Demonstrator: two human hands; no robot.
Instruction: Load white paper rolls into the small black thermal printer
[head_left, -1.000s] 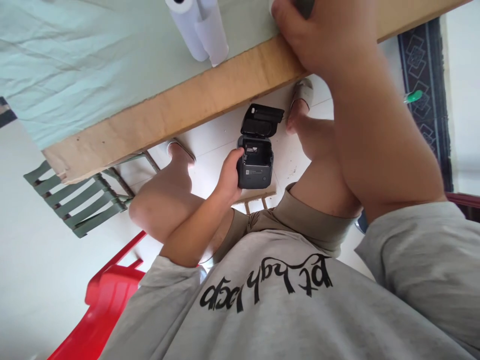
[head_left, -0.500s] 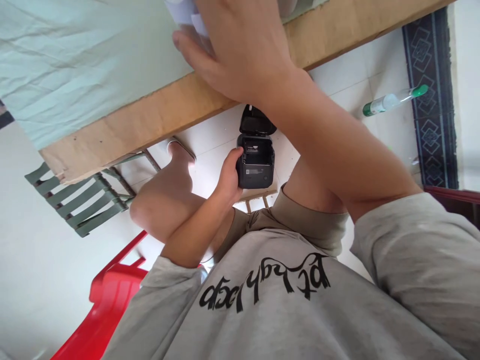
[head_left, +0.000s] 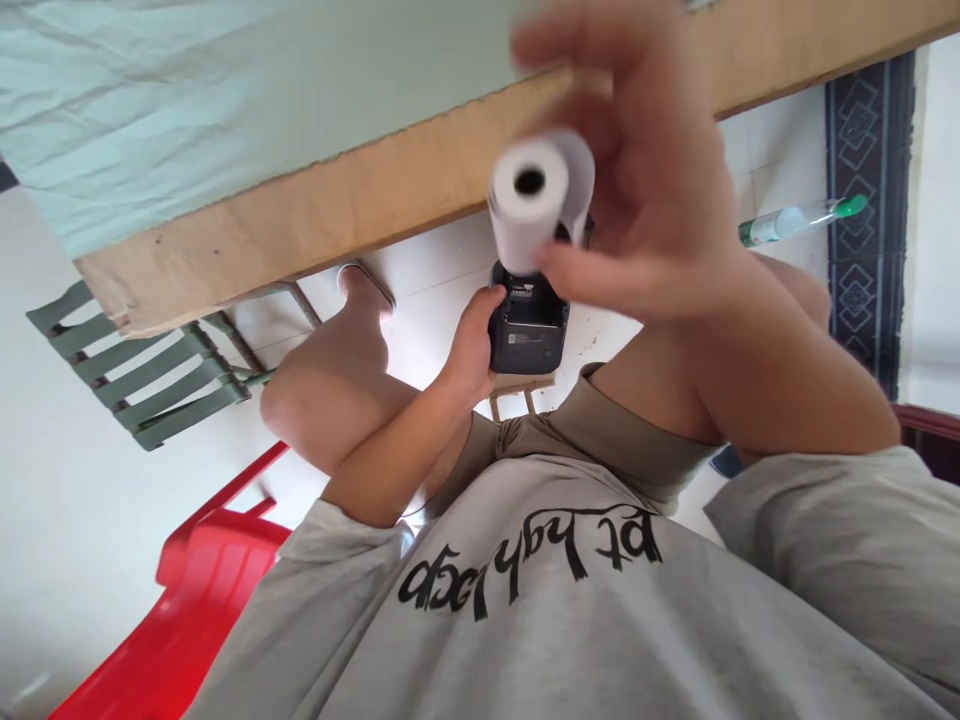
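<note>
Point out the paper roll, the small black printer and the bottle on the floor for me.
paper roll [head_left: 529, 205], head view, on its white end face below the core hole
black printer [head_left: 529, 340], head view, on its front wall
bottle [head_left: 795, 218], head view, on its clear body

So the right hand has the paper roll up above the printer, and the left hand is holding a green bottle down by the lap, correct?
Not quite. In the head view the left hand grips the black printer, not a bottle. The right hand does hold the paper roll above it.

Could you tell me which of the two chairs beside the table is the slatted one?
The green chair, under the table edge; the red chair nearer the person is smooth plastic.
</note>
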